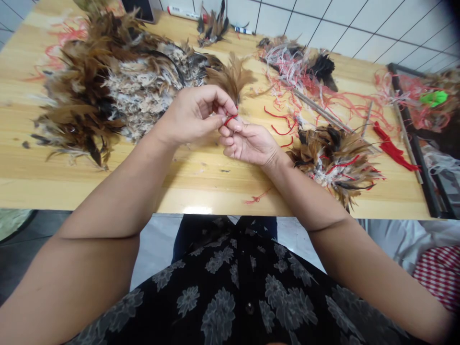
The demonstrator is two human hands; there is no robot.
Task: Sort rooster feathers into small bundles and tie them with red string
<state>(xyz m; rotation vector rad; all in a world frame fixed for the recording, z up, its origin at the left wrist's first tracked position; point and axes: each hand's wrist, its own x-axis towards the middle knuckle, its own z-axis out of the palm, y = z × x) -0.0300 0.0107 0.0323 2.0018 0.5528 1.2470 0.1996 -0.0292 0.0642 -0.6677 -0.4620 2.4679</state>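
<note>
My left hand (196, 112) and my right hand (253, 143) meet above the table, fingertips pinched close together. A short piece of red string (230, 120) loops between their fingertips. A fan of brown feathers (234, 79) sticks up just beyond the fingers; its stems run down to the left fingertips, where the exact grip is partly hidden. To the left spreads a big pile of brown and dark feathers (140, 98) with fluffy pale bases. Right of my hands lie loose red strings (282, 129) and a heap of feather bunches (334, 160) with red ties.
Along the back are a white marker (183, 13), a small dark feather bunch (215, 26) and tangled pink and white strips (283, 60). Thin sticks (319, 109), a red string bundle (393, 148) and a black-framed tray (424, 153) lie right. A tiled wall (323, 21) borders the table.
</note>
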